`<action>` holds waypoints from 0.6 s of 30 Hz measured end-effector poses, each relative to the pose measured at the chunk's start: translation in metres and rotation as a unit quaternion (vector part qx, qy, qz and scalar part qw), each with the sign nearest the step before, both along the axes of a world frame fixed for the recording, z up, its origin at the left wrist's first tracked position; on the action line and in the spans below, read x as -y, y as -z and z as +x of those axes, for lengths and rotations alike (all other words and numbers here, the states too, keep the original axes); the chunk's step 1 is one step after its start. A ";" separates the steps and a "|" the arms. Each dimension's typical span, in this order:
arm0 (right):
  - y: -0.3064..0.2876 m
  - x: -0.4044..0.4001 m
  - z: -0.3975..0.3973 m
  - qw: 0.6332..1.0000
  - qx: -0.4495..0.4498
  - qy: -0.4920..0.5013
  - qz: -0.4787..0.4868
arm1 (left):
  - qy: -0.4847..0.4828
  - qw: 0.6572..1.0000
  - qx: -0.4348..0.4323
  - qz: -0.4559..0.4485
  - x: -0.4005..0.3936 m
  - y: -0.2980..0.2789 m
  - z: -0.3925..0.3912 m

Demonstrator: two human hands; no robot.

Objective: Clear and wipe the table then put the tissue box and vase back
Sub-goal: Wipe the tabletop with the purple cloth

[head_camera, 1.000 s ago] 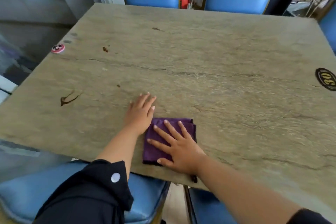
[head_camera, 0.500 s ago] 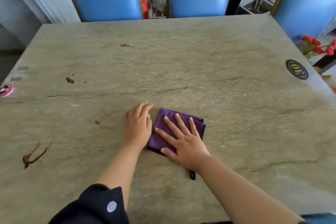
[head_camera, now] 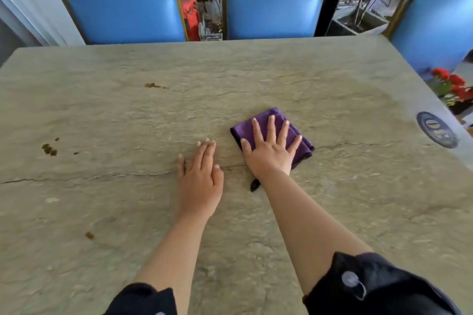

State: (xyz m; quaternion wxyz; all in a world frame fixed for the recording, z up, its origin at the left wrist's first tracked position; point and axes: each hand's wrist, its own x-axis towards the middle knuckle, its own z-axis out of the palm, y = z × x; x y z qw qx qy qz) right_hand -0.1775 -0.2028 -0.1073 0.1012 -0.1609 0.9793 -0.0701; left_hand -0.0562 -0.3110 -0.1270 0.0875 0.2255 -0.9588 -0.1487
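Observation:
A folded purple cloth [head_camera: 303,147] lies on the greenish stone table [head_camera: 332,79], right of the middle. My right hand [head_camera: 268,151] presses flat on it with fingers spread. My left hand [head_camera: 201,181] rests flat on the bare table a little to the left, apart from the cloth. Brown stains show at the left [head_camera: 50,149], toward the far side [head_camera: 153,85] and nearer me [head_camera: 89,235]. Red flowers [head_camera: 453,87] stand just past the table's right edge; whatever holds them is mostly cut off. No tissue box is in view.
Two blue chairs [head_camera: 122,5] [head_camera: 272,5] stand at the far edge and a third [head_camera: 435,20] at the right corner. A round dark sticker [head_camera: 436,129] sits near the right edge. A crack [head_camera: 102,176] runs across the tabletop.
My right hand has slid the cloth away from the near edge, forward and to the right. My left hand now lies apart from the cloth. The view has shifted right and forward.

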 end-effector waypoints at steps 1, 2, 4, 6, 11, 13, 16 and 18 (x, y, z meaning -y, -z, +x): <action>-0.001 0.004 0.005 0.999 -0.003 -0.046 -0.005 | -0.004 1.000 -0.018 0.010 0.001 -0.002 0.000; -0.002 0.003 0.013 0.995 -0.008 -0.103 -0.015 | -0.006 0.999 -0.036 0.016 0.001 -0.003 0.000; -0.003 -0.015 0.034 0.973 -0.012 -0.226 -0.038 | -0.003 0.997 -0.068 0.030 0.002 -0.001 0.002; -0.004 -0.041 0.044 0.949 0.020 -0.295 -0.106 | -0.015 0.993 -0.079 0.082 0.004 -0.002 0.002; -0.012 -0.087 0.030 0.936 -0.057 0.007 -0.347 | 0.045 0.986 -0.153 0.053 -0.030 -0.028 -0.002; -0.013 -0.090 0.022 0.935 -0.064 0.120 -0.328 | 0.145 0.986 -0.082 0.010 -0.064 -0.023 0.000; -0.009 -0.082 0.012 0.932 -0.029 0.181 -0.314 | 0.192 0.978 0.034 -0.074 -0.078 -0.010 -0.016; -0.007 -0.070 0.007 0.931 -0.037 0.191 -0.308 | 0.212 0.969 0.083 -0.099 -0.054 -0.011 -0.050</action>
